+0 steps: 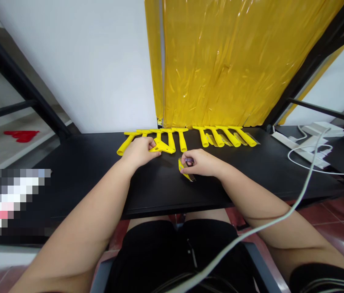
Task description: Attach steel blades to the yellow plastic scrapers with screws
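Observation:
My left hand [140, 151] is closed on a yellow scraper handle [165, 147], its wide end pointing right above the black table. Just to the right, my right hand [203, 162] pinches a small yellow scraper head [183, 169] with a thin, see-through or shiny blade along its edge. The two pieces are apart. Behind my left hand stands a row of several yellow scraper handles [183, 140], partly hidden by the hand. Farther right lie several yellow scrapers [231, 137] with thin blades showing between them.
A black table [160, 191] spans the view, backed by a white panel [99, 61] and yellow plastic sheeting [220, 61]. White power strips [304, 150] lie at the right. A pale cable [269, 223] hangs across my right forearm. A red item [22, 135] rests at far left.

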Motion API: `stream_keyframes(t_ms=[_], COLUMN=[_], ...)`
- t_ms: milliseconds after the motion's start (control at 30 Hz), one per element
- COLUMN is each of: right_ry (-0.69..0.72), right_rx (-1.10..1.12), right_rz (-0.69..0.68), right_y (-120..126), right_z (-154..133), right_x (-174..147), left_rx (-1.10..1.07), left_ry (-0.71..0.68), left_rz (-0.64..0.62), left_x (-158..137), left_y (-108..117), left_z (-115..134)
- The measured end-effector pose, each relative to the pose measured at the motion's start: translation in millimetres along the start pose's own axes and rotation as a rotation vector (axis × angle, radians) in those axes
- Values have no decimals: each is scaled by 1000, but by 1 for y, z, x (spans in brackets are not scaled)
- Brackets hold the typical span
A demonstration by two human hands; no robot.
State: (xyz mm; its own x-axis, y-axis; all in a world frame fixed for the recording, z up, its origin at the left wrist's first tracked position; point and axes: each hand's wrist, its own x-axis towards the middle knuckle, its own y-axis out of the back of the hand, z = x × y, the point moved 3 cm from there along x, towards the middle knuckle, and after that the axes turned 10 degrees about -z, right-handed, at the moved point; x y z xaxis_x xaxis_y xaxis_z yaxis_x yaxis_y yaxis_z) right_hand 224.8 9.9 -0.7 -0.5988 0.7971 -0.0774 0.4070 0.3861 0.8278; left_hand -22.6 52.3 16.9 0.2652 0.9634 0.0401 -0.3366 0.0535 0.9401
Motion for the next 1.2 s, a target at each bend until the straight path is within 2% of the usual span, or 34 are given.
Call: stream_keyframes(t_ms=[133,800,967,1200], right_ry=[66,122,144,44], right_rx=[-38,-280,-228,-278], right_rz=[9,-23,-53,14], right_y=[-2,-1,1,6], right_z=[-3,-6,-4,19], right_x=[1,-10,-21,-34], left_rx=[-3,-21,-22,-28], left_ry=[-5,-17,-12,2], left_rz=[2,-21,-24,-32], left_x=[0,0,0,0], left_y=[1,-2,-2,-1], left_z=[1,0,0,0])
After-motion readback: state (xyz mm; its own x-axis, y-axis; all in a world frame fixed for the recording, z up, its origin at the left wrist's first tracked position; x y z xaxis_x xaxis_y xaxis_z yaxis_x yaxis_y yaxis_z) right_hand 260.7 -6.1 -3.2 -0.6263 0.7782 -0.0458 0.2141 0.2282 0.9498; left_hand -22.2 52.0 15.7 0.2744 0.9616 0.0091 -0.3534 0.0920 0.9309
